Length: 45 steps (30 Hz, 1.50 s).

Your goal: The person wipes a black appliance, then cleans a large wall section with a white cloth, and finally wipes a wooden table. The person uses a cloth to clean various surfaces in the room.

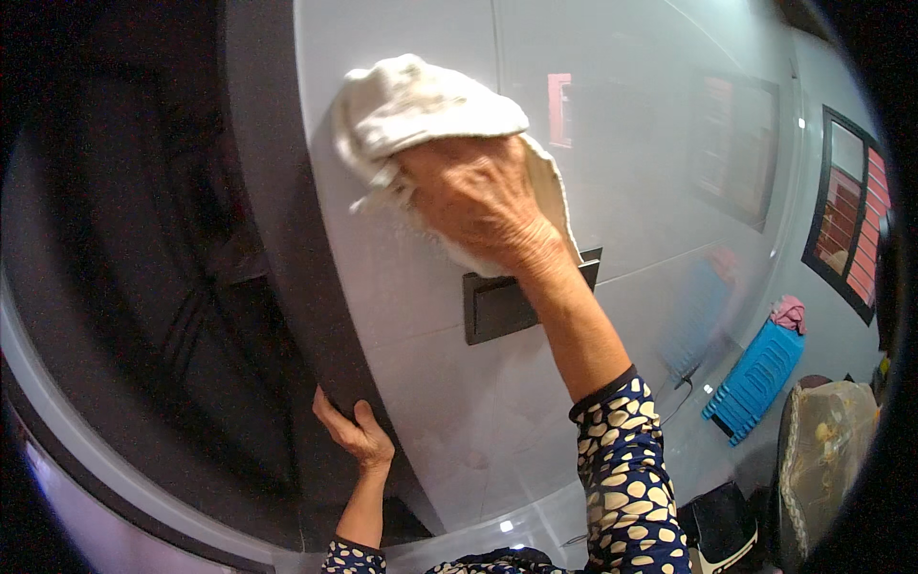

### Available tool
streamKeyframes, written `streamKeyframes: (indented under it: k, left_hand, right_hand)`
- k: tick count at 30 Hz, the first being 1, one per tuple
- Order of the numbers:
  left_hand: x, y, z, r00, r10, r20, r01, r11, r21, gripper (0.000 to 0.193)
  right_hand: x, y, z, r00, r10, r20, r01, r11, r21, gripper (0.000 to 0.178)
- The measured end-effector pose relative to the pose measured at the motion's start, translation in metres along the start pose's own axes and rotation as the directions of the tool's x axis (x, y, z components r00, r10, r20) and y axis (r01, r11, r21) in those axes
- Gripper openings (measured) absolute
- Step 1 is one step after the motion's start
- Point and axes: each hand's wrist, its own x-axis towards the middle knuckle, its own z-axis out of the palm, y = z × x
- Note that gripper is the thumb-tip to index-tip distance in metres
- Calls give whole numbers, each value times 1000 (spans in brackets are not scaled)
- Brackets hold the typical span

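My right hand (473, 196) presses a white cloth (426, 100) against a glossy pale tiled wall (421, 373). Part of the cloth bunches up over my fingertips, hiding them, and a fold hangs beside the wrist. Just below that hand, a dark rectangular switch plate (497, 311) is fixed to the wall, partly covered by my forearm. Lower down on the left, my left hand (359, 438) rests at a dark upright frame (287, 191) along the wall's edge. Its thumb stands apart from the stretched fingers, and nothing is in it.
Left of the frame lies a very dark opening or panel (143, 287). On the right are a blue plastic ridged object (760, 378) with a pink cloth (788, 314) on top, a plastic-covered chair back (827, 459), and a barred window (846, 206).
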Motion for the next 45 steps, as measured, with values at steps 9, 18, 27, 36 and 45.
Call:
streamKeyframes:
  k: [9, 18, 27, 36, 45]
  left_hand:
    - [6, -36, -45, 986, -167, 12, 167, 979, -120, 57]
    - [34, -82, -101, 981, -174, -81, 182, 978, 102, 55]
    - [91, -122, -154, 973, -71, -219, 127, 960, 251, 54]
    - [129, -139, -136, 970, -135, -201, 187, 945, 269, 53]
    - [156, -82, -89, 991, 88, -100, -18, 831, 556, 53]
  right_hand:
    - [-20, 45, -8, 966, 254, -37, -253, 967, 45, 36]
    - [-39, 69, -3, 904, 419, -82, -420, 908, 5, 36]
    - [-93, 100, 23, 876, 432, -215, -464, 877, -126, 38]
    - [-233, 142, 22, 448, 811, -376, -882, 469, -42, 29]
    - [-131, 56, 39, 622, 782, 39, -771, 620, -148, 37]
